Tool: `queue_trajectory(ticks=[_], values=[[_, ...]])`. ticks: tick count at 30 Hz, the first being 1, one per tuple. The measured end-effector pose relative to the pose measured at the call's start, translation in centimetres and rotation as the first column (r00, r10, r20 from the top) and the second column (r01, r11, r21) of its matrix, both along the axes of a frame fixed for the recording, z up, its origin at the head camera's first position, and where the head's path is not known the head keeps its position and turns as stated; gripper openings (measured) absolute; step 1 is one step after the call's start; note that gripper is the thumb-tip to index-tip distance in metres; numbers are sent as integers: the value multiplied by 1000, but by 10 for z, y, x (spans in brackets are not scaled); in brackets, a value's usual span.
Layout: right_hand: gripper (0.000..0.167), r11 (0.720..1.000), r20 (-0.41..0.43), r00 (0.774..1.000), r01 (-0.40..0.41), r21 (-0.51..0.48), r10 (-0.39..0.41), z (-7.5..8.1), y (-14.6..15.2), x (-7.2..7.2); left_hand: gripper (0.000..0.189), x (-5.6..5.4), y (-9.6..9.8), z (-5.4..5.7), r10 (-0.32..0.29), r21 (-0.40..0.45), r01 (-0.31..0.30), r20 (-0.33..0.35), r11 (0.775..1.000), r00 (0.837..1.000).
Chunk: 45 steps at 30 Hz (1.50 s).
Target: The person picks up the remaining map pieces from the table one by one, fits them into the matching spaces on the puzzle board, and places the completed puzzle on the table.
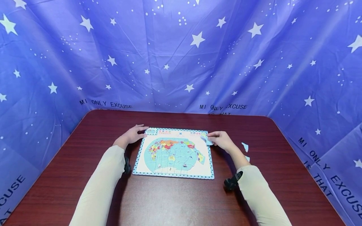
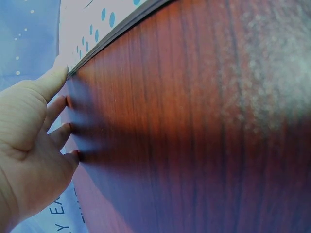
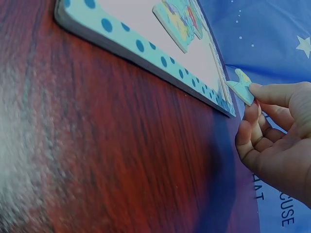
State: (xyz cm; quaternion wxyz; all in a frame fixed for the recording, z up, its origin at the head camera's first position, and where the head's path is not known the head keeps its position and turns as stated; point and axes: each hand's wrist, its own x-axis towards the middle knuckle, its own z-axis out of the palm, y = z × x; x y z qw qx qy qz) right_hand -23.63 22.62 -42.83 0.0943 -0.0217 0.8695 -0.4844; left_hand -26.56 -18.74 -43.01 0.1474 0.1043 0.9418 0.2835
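Lying lengthwise left-to-right, board [image 1: 205,167] touches spread left hand [image 1: 131,135]; right hand [image 1: 223,140] pinches puzzle piece [image 3: 240,88].

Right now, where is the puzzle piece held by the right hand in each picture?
Head: puzzle piece, right of centre, at the right edge of the board.
Left wrist: not in it.
Right wrist: right of centre, in the right hand.
Shared landmark: dotted border.

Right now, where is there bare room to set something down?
Bare table lies in front of the puzzle board, between the sleeves, and behind it, toward the curtain. Crowded is the right side: the right hand pinches a piece, with two loose pieces beyond.
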Motion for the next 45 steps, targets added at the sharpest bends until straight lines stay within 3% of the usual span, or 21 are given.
queue_trajectory(ticks=[45], values=[[24,1000,22,1000,-18,-24,19,-4,-26,1,52,-2,-1,-2,-3,4,3,-4,1000,1000]])
